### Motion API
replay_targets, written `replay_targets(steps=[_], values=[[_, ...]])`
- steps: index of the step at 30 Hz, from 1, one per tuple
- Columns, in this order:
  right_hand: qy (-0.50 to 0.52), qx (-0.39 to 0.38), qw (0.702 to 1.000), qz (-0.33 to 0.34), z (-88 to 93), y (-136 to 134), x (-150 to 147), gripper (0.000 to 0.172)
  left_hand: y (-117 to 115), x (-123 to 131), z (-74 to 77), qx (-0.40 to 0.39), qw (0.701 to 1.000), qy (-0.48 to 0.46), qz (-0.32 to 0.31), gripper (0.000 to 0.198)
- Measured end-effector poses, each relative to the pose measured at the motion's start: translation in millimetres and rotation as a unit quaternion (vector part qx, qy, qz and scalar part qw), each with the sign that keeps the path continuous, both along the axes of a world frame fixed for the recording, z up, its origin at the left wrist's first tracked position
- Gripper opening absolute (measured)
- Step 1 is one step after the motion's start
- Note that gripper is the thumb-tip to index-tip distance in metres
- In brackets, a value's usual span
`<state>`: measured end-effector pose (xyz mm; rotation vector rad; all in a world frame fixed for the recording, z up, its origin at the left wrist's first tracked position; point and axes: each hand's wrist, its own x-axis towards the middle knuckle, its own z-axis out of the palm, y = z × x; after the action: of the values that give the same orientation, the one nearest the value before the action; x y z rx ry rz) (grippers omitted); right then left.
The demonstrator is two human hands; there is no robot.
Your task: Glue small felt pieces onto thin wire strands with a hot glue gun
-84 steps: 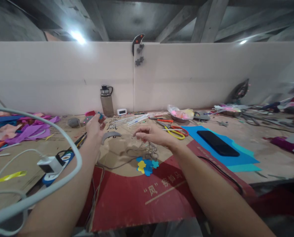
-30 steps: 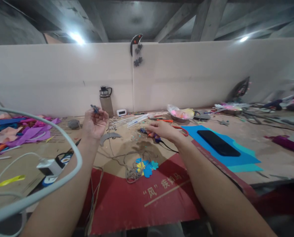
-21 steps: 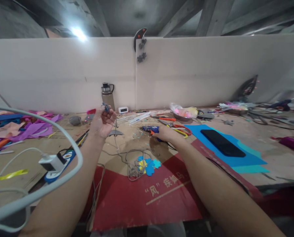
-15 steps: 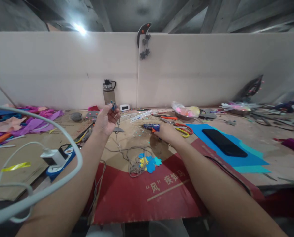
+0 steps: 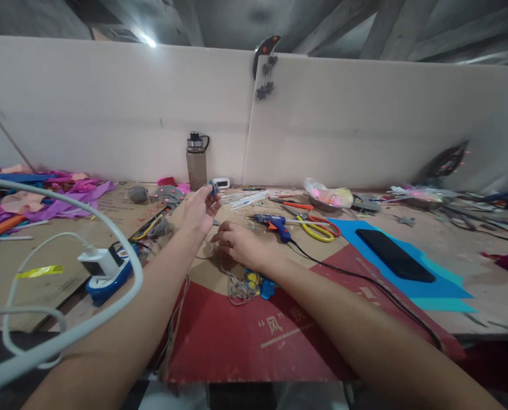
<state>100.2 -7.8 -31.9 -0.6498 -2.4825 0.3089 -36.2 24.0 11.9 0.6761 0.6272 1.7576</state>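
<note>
My left hand is raised over the far part of the cardboard, its fingertips pinched on a small blue-grey piece whose kind is too small to make out. Close beside and below it, my right hand has curled fingers at a strand of grey yarn; the fingertips are partly hidden. The loose yarn tangle lies nearer to me, over blue and yellow flower cutouts, partly behind my right forearm. A blue glue gun with an orange trigger rests on the cardboard, right of my right hand.
Scissors with red and yellow handles lie right of the glue gun. A black phone rests on blue sheets. At the back stands a bottle. A white cable loops at left by a power strip.
My right hand has let go of the glue gun and moved left to the yarn beside my left hand. The left hand still holds the small piece. The view has shifted slightly.
</note>
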Motion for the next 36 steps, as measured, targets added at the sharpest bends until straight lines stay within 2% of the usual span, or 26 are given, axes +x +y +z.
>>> replay_targets(steps=[8, 14, 19, 27, 32, 36], values=[[-0.018, 0.051, 0.999, -0.004, -12.0, 4.4, -7.6, 0.012, 18.8, 2.2, -45.1, -0.094, 0.995, 0.020, 0.021, 0.003], [0.028, 0.023, 0.999, -0.040, -6.8, 1.7, -4.9, 0.010, 28.7, -0.4, -59.6, -0.110, 0.991, 0.064, 0.027, 0.012], [0.082, -0.003, 0.995, -0.053, 3.8, -3.5, 7.7, 0.009, 27.8, 1.2, -63.0, -0.092, 0.987, 0.130, 0.026, 0.016], [0.172, -0.031, 0.979, -0.105, 28.8, -9.5, 28.1, 0.006, 27.1, 3.5, -64.6, -0.090, 0.982, 0.164, 0.027, 0.012], [0.185, -0.038, 0.973, -0.134, 25.3, -2.6, 31.1, 0.007, 18.2, 4.7, -57.5, -0.091, 0.981, 0.171, 0.031, 0.015], [0.200, -0.026, 0.967, -0.158, 18.8, 3.9, 33.0, 0.006, 3.0, 15.3, -43.0, -0.070, 0.984, 0.163, -0.006, 0.017]])
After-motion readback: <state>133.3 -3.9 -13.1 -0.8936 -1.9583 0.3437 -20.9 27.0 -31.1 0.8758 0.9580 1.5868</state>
